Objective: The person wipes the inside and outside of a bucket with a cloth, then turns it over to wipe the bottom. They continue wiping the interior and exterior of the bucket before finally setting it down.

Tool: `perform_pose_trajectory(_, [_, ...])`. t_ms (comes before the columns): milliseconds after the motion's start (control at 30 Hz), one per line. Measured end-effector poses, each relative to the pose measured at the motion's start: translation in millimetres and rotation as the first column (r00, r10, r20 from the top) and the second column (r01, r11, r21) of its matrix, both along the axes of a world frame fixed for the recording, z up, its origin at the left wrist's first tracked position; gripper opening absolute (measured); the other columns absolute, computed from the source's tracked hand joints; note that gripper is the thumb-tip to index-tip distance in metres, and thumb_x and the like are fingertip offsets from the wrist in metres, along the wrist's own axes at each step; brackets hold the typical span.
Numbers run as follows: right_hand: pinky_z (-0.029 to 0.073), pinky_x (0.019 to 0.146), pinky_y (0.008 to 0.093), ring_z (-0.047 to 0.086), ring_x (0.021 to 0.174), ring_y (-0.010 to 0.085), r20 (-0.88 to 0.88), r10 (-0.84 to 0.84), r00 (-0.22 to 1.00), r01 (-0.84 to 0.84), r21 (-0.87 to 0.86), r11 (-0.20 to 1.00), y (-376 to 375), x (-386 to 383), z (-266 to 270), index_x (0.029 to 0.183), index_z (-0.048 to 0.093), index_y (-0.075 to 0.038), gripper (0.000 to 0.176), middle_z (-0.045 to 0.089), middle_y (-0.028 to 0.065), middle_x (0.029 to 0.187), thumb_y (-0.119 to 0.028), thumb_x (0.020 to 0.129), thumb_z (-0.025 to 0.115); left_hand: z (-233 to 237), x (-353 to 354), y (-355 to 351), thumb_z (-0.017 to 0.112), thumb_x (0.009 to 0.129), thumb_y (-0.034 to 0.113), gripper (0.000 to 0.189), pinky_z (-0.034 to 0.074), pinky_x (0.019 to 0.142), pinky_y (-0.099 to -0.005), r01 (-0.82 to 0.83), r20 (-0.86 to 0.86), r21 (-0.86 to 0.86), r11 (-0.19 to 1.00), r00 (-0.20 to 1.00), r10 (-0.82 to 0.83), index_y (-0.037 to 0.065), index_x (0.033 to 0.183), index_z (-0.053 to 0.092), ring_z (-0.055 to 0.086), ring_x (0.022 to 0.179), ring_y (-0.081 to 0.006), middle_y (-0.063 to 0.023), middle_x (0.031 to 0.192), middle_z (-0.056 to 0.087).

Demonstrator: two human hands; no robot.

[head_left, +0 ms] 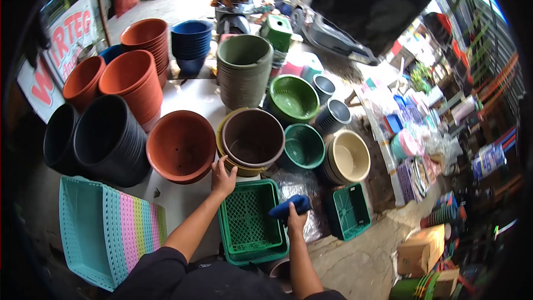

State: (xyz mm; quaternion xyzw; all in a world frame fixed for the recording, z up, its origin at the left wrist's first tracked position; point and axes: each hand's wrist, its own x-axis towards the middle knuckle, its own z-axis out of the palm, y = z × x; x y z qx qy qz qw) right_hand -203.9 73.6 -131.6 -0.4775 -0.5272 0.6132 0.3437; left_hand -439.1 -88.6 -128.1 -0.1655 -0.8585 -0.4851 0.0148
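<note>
My left hand [224,179] is at the near left side of a stack of round pots, its fingers apart and touching the yellow pot [240,170]. A brown pot [254,138] sits inside that yellow one. Just left of these fingers is a wide terracotta pot [181,145]. My right hand [296,221] is closed round a bunched blue cloth [290,206], held above the right edge of a green rectangular basket [252,216]. Mesh shows on the basket's bottom.
Stacked pastel baskets [86,233] stand at left, below black pots [105,139]. Behind are terracotta pots [130,80], a tall olive stack [244,72] and a green basin [293,98]. Cream pots [350,156] and a green basket [351,213] lie right. A cardboard box [422,251] is lower right.
</note>
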Motion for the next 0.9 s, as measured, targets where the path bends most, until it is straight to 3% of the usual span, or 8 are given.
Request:
perform_pose_trajectory(100, [0.048, 0.089, 0.0338, 0.062, 0.098, 0.0201, 0.299, -0.143, 0.944, 0.180, -0.103, 0.978, -25.8, 95.9, -1.8, 0.117, 0.060, 0.007, 0.046, 0.066, 0.0127, 0.108, -0.026, 0.087, 0.072, 22.0, 46.8, -8.1, 0.065, 0.088, 0.017, 0.046, 0.048, 0.082, -0.0348, 0.137, 0.012, 0.067, 0.988, 0.990, -0.138, 0.008, 0.129, 0.047, 0.055, 0.087, -0.0221, -0.0135, 0.117, 0.046])
perform_pose_trajectory(300, [0.045, 0.092, 0.0348, 0.062, 0.103, 0.0224, 0.456, -0.158, 0.876, 0.245, -0.138, 0.960, -54.8, 260.6, -33.0, 0.117, 0.061, 0.006, 0.047, 0.066, 0.0149, 0.111, -0.032, 0.091, 0.065, 49.4, 159.7, -3.1, 0.063, 0.087, 0.008, 0.030, 0.048, 0.079, -0.0346, 0.481, 0.056, 0.115, 0.869, 0.871, -0.489, 0.006, 0.115, 0.054, 0.055, 0.084, -0.0205, -0.0128, 0.114, 0.047])
perform_pose_trajectory(333, [0.045, 0.092, 0.0349, 0.062, 0.101, 0.0224, 0.474, -0.198, 0.858, 0.336, -0.227, 0.914, -59.8, 277.3, -31.9, 0.115, 0.062, 0.006, 0.046, 0.067, 0.0138, 0.109, -0.033, 0.091, 0.065, 52.1, 178.7, -0.2, 0.062, 0.087, 0.006, 0.028, 0.048, 0.077, -0.0339, 0.550, 0.035, 0.143, 0.823, 0.828, -0.559, 0.006, 0.113, 0.055, 0.055, 0.084, -0.0205, -0.0129, 0.112, 0.049])
perform_pose_trajectory(400, [0.046, 0.090, 0.0349, 0.063, 0.098, 0.0224, 0.352, -0.366, 0.861, 0.443, -0.167, 0.881, -76.7, 311.3, -50.4, 0.112, 0.063, 0.007, 0.044, 0.068, 0.0141, 0.105, -0.032, 0.090, 0.065, 54.4, 213.7, 5.2, 0.062, 0.086, 0.004, 0.025, 0.049, 0.075, -0.0331, 0.664, 0.030, 0.157, 0.732, 0.737, -0.675, 0.006, 0.111, 0.056, 0.056, 0.083, -0.0205, -0.0130, 0.111, 0.050])
perform_pose_trajectory(500, [0.048, 0.087, 0.0342, 0.063, 0.094, 0.0209, 0.451, -0.391, 0.802, 0.534, -0.249, 0.808, -100.0, 352.6, -42.4, 0.111, 0.063, 0.008, 0.045, 0.067, 0.0126, 0.104, -0.032, 0.089, 0.066, 57.5, 263.9, 14.8, 0.061, 0.086, 0.000, 0.019, 0.049, 0.071, -0.0325, 0.778, -0.052, 0.149, 0.611, 0.623, -0.781, 0.004, 0.104, 0.058, 0.057, 0.084, -0.0220, -0.0135, 0.105, 0.054])
perform_pose_trajectory(667, [0.047, 0.088, 0.0372, 0.064, 0.101, 0.0306, 0.673, -0.291, 0.680, 0.616, -0.309, 0.725, -130.5, 409.1, -62.2, 0.107, 0.062, 0.012, 0.042, 0.067, 0.0232, 0.106, -0.023, 0.084, 0.065, 45.9, 344.3, 26.2, 0.061, 0.086, -0.001, 0.017, 0.049, 0.070, -0.0333, 0.879, -0.084, 0.128, 0.459, 0.470, -0.878, 0.003, 0.102, 0.059, 0.057, 0.081, -0.0240, -0.0132, 0.098, 0.055])
perform_pose_trajectory(800, [0.046, 0.092, 0.0403, 0.062, 0.108, 0.0395, 0.644, -0.190, 0.741, 0.570, -0.454, 0.685, -157.6, 462.5, -137.9, 0.110, 0.061, 0.014, 0.047, 0.063, 0.0312, 0.111, -0.025, 0.083, 0.062, 20.2, 401.8, 27.5, 0.060, 0.086, 0.000, 0.018, 0.049, 0.071, -0.0324, 0.929, 0.140, 0.030, 0.369, 0.362, -0.922, 0.002, 0.104, 0.058, 0.057, 0.076, -0.0216, -0.0133, 0.098, 0.056])
perform_pose_trajectory(900, [0.045, 0.095, 0.0411, 0.059, 0.113, 0.0401, 0.665, -0.131, 0.736, 0.574, -0.510, 0.640, -152.3, 474.0, -140.3, 0.112, 0.059, 0.014, 0.048, 0.061, 0.0320, 0.116, -0.025, 0.083, 0.060, -35.2, 427.3, 30.8, 0.062, 0.086, 0.002, 0.028, 0.049, 0.073, -0.0319, 0.951, 0.357, -0.055, 0.304, 0.303, -0.884, 0.003, 0.114, 0.056, 0.057, 0.074, -0.0186, -0.0121, 0.097, 0.055])
